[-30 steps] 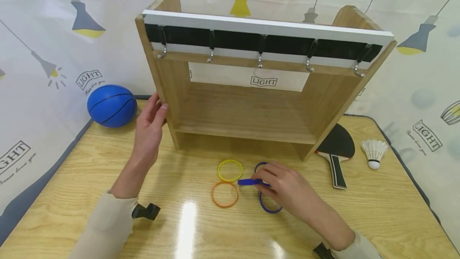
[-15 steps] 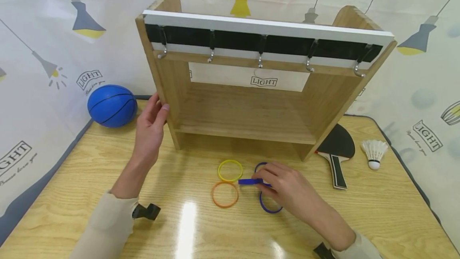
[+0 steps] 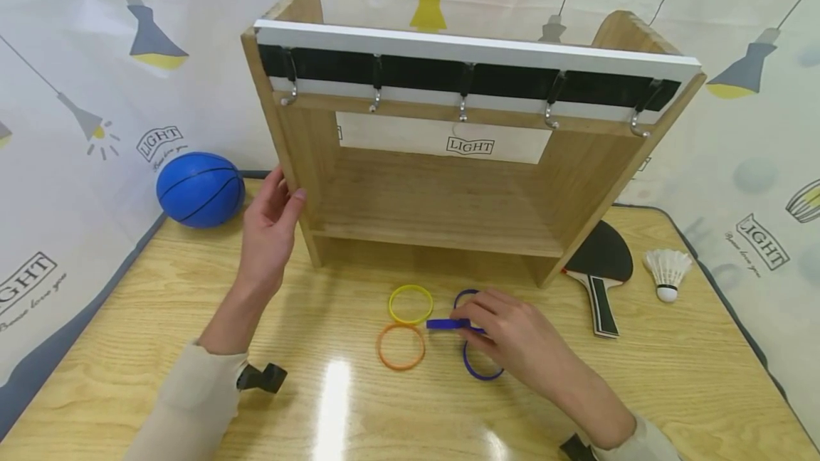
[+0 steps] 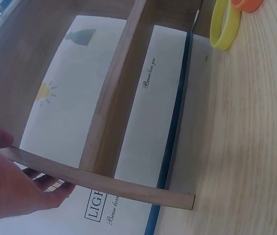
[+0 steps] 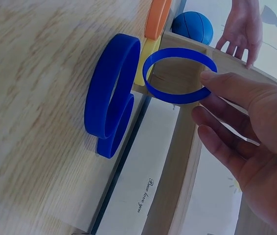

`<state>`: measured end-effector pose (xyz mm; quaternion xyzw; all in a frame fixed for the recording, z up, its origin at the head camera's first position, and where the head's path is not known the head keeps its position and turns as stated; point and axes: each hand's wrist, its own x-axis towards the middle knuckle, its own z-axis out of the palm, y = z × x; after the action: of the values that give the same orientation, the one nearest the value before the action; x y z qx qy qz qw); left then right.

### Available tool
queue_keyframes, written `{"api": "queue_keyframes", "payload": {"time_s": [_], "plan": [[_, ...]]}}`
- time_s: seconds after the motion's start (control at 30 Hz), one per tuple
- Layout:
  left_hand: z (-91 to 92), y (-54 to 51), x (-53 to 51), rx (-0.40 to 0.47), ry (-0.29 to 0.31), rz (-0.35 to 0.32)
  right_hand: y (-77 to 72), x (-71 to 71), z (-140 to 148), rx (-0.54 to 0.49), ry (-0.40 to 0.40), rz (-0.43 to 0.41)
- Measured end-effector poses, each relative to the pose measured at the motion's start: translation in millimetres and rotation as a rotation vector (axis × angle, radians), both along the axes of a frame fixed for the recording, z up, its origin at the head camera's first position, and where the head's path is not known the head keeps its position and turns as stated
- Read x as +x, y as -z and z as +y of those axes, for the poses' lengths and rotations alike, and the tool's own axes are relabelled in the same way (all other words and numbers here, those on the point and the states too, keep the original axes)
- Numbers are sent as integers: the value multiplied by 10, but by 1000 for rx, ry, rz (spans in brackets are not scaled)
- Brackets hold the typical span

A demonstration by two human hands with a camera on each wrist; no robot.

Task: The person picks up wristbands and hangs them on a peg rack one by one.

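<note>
Hand, right [image 3: 506, 326]: thumb and forefinger pinched on one blue ring [image 5: 175, 98], remaining fingers loosely bent, holding nothing else. Ring: raised off the surface [image 3: 410, 418], in front of the rack [image 3: 442, 201], edge-on in my head view. Hand, left [image 3: 269, 226]: thumb one side, fingers the other, gripping the rack's left panel.

Loose stock, all on the surface: two further blue rings, one nearer me [image 5: 101, 90], one nearer the rack [image 5: 110, 145]; one yellow ring [image 4: 233, 30]; one orange ring [image 5: 153, 20], beside the yellow; whether touching, I cannot tell.

Step, as I judge it: ring picked up, rack braced. Next move, my estimate: firm pinch, ring lifted clear of its neighbours, left hand steadying the panel.
</note>
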<state>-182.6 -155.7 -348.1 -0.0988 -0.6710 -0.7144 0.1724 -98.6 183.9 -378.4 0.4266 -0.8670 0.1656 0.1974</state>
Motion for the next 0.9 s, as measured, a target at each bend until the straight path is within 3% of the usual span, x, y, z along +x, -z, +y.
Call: {"api": "queue_keyframes", "payload": {"time_s": [0.4,0.9], "plan": [[75,-14,57,27,-262,7,-11,0,-3,-3,-5,-5],[63,18,57,89,-296,39,-50,-1,1,-8,14,-18]]}}
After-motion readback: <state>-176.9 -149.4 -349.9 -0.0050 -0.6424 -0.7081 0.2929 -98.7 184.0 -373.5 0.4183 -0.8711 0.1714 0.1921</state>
